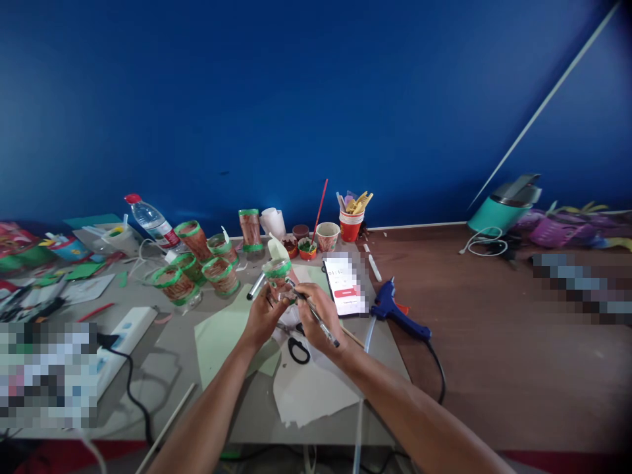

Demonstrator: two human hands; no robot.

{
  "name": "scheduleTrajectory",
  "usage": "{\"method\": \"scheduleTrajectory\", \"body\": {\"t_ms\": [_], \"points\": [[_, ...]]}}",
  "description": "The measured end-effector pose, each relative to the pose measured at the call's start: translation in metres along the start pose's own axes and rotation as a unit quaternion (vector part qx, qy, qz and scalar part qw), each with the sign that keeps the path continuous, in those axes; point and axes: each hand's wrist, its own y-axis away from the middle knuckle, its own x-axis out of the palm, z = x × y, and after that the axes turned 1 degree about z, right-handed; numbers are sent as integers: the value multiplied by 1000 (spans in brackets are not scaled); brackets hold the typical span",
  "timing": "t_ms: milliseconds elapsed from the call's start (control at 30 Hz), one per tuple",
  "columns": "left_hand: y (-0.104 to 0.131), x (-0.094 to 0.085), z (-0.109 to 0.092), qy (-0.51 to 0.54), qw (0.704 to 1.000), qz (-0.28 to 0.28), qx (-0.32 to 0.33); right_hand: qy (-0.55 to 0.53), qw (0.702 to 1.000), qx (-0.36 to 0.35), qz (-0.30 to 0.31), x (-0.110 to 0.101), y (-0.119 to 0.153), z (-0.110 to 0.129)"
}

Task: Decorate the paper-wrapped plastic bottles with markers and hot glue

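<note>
My left hand (267, 313) is closed around a clear plastic cup (277, 270) with a green painted rim and brownish sides. A pale leaf-shaped piece sticks up from its top. In my right hand (318, 315) is a pen (323, 322), its tip against or very close to the cup's side; I cannot tell which. Below the hands lie scissors (299, 351) with black handles, on torn white paper (311, 395) beside a light green sheet (222, 342). A marker (256, 286) lies just left of the cup.
Several green-and-brown painted cups (220, 275) stand at left, near a water bottle (153, 220). Paint cups (307, 249) and a red paper cup (351, 227) of tools line the back. A phone (344, 286) and a blue glue gun (402, 316) lie right; a power strip (128, 342) lies left.
</note>
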Motion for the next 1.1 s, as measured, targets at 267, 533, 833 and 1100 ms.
{"method": "scheduleTrajectory", "body": {"t_ms": [267,533,833,1100], "points": [[0,0,-1,-16,1000,-6,-3,4,1000,-10,6,-1,-1,2],[1,-1,0,-18,1000,-4,-3,1,1000,-13,-3,0,0,2],[1,0,-4,-54,998,-12,11,-5,1000,-16,3,0,0,1],[0,0,1,-16,1000,-5,8,4,1000,-21,-7,0,-2,3]]}}
